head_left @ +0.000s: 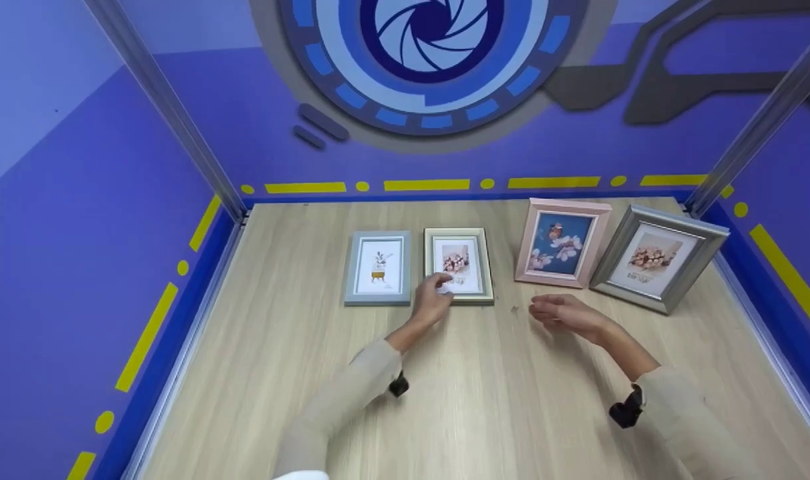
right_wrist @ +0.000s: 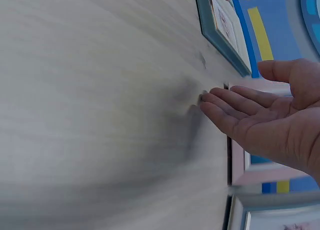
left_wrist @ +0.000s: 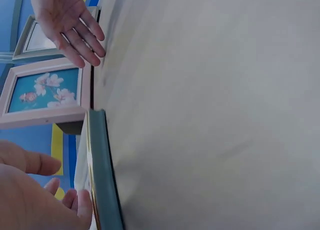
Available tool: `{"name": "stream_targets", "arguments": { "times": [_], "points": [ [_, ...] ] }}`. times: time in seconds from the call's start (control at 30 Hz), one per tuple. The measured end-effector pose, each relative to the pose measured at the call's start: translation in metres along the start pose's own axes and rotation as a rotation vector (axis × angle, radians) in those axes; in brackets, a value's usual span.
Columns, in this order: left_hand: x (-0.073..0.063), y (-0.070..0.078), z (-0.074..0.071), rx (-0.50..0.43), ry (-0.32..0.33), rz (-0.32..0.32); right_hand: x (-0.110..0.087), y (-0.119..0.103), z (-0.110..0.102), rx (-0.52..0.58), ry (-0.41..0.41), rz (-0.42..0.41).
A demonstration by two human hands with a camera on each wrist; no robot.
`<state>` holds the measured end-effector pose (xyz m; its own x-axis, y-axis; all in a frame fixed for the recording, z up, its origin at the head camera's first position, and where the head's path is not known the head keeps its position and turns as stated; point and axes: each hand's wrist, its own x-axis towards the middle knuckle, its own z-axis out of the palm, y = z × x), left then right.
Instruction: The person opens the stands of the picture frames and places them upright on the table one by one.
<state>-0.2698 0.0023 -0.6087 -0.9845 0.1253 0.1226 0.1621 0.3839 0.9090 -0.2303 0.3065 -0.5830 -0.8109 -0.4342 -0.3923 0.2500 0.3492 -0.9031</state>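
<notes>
Left hand (head_left: 433,300) reached over the lower left corner of the pale gold frame (head_left: 485,273), its fingers slightly bent, with a gap between them and the thumb. Contact with that frame could not be settled from these angles. Right hand (head_left: 568,317) was extended just in front of the pink frame (head_left: 528,241); the right wrist view showed its palm, fingers nearly straight and close together, thumb apart, fingertips near the tabletop (head_left: 485,400).

Left wrist view revealed the teal side (left_wrist: 106,175) of the pale gold frame, low along the tabletop, and a dark support (left_wrist: 70,127) behind the pink one. Only the head view took in the blue-grey frame (head_left: 353,270), just left of the pale gold one.

Contents: pale gold frame, a flower print (head_left: 457,257); blue-grey, a drawing with a yellow band (head_left: 378,267); pink, blossoms on blue (head_left: 565,247). A silver-grey frame (head_left: 691,267), angled beside the pink one at far right, held a bouquet print (head_left: 653,260).
</notes>
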Motion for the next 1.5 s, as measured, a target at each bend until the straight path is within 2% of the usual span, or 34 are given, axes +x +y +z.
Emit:
{"name": "stream_targets", "arguments": {
  "times": [0.07,0.13,0.3,0.47,0.57,0.7,0.87,1.07,1.17,1.33,1.4,1.5],
  "points": [
    [-0.005,-0.008,-0.012,0.03,0.044,-0.004,0.01,-0.004,0.008,0.003,-0.019,-0.021],
    [-0.008,-0.014,-0.021,0.049,0.059,-0.018,0.021,-0.008,0.016,0.025,-0.015,-0.028],
    [-0.011,-0.019,-0.034,0.009,-0.016,-0.093,0.048,-0.019,0.037,0.056,0.078,-0.04],
    [-0.011,-0.019,-0.037,0.007,-0.099,-0.15,0.076,-0.027,0.056,0.01,0.214,-0.058],
    [-0.01,-0.019,-0.034,0.016,-0.135,-0.182,0.085,-0.031,0.063,0.004,0.268,-0.053],
    [-0.009,-0.02,-0.027,0.038,-0.148,-0.166,0.094,-0.034,0.066,0.042,0.299,-0.043],
    [-0.008,-0.019,-0.023,-0.007,-0.134,-0.158,0.101,-0.034,0.068,0.057,0.301,-0.036],
    [-0.006,-0.012,-0.024,-0.03,-0.112,-0.163,0.101,-0.036,0.071,-0.005,0.285,-0.019],
    [-0.007,-0.008,-0.025,-0.025,-0.113,-0.188,0.099,-0.037,0.073,0.005,0.276,-0.013],
    [-0.006,-0.001,-0.026,-0.062,-0.118,-0.276,0.093,-0.039,0.073,0.035,0.284,-0.015],
    [-0.006,0.002,-0.026,-0.086,-0.108,-0.306,0.092,-0.039,0.073,0.044,0.309,-0.029],
    [-0.007,0.005,-0.025,-0.079,-0.07,-0.308,0.089,-0.041,0.071,0.036,0.386,-0.047]
  ]
}}
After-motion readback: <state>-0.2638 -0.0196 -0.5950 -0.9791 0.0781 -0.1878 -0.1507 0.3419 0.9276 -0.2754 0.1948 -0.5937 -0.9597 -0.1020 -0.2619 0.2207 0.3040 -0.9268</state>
